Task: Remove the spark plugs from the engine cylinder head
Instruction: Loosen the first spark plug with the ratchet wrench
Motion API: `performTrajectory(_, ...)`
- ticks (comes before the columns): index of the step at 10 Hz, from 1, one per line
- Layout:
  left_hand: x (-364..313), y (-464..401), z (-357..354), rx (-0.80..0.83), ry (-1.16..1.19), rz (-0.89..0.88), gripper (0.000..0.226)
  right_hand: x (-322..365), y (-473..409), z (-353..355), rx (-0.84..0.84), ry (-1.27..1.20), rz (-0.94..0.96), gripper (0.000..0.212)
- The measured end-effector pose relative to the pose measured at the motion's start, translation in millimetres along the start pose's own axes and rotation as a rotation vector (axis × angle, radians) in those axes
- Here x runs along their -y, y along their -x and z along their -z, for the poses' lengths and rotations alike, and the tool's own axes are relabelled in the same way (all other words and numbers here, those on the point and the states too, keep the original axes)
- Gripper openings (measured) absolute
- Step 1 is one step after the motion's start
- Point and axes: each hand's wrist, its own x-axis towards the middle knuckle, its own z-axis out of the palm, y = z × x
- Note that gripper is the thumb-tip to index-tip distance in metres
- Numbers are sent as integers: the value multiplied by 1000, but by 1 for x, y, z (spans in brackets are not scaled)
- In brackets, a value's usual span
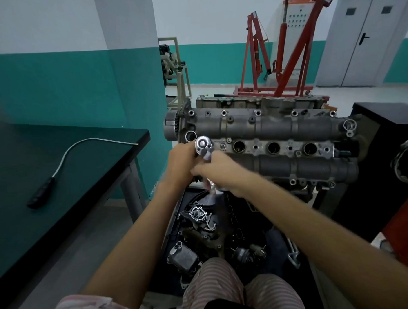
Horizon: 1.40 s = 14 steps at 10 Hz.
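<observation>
The grey engine cylinder head (279,125) lies across a stand in front of me, with a row of round spark plug wells (273,148) along its middle. A chrome ratchet wrench (204,147) stands over the leftmost part of that row, its round head facing me. My left hand (180,164) grips the tool just below the head. My right hand (219,171) grips its handle lower down, and the blurred handle end shows under that hand. The well beneath the ratchet is hidden by both hands. No spark plug is visible.
A dark table (59,174) on the left carries a flexible pick-up tool (58,170) with a black handle. A tray of loose engine parts (197,234) sits on the floor under the head. A black cabinet (384,132) stands right, a red engine crane (285,55) behind.
</observation>
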Motion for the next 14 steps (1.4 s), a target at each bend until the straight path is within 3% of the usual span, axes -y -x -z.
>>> performTrajectory(1, -2, 0, 0, -4, 62, 14, 24, 8, -10, 21, 160, 52, -38, 19)
performTrajectory(2, 6, 0, -5, -61, 15, -15, 16, 18, -16, 39, -251, 1095, 203, 3)
performTrajectory(3, 7, 1, -9, -105, -12, -40, 19, 10, -11, 26, -502, 1293, 360, 14)
performTrajectory(4, 6, -2, -9, -39, -52, -23, 27, -10, -7, -3, -415, 741, 168, 22)
performTrajectory(5, 12, -1, -10, 72, -52, 91, 25, 4, -3, -2, 178, -50, -5, 5)
performTrajectory(6, 11, 0, -10, 44, -13, 69, 13, 21, -19, 30, 13, 899, 141, 16)
performTrajectory(7, 4, -1, -7, -35, -25, 7, 10, 19, -15, 33, -391, 1329, 306, 7)
performTrajectory(8, 4, -1, -9, -34, -109, 2, 21, -4, -11, 4, -530, 1169, 318, 16)
performTrajectory(9, 3, -7, -6, 177, -205, 126, 10, -4, -7, -10, -78, 126, 25, 36)
performTrajectory(10, 4, -6, -6, 234, -146, 150, 20, 3, -11, 8, 137, 160, 66, 7)
performTrajectory(11, -1, -1, -2, 57, -99, 31, 10, 12, -16, 31, -216, 982, 272, 8)
performTrajectory(12, -1, -1, -3, -7, -95, -27, 19, -1, -18, 21, -588, 1312, 410, 11)
performTrajectory(13, -1, 0, 1, 13, -56, -25, 19, -20, -13, -12, -639, 1029, 339, 19)
performTrajectory(14, 1, 0, 2, 133, -102, 7, 10, -9, -13, -9, -113, 154, 111, 34)
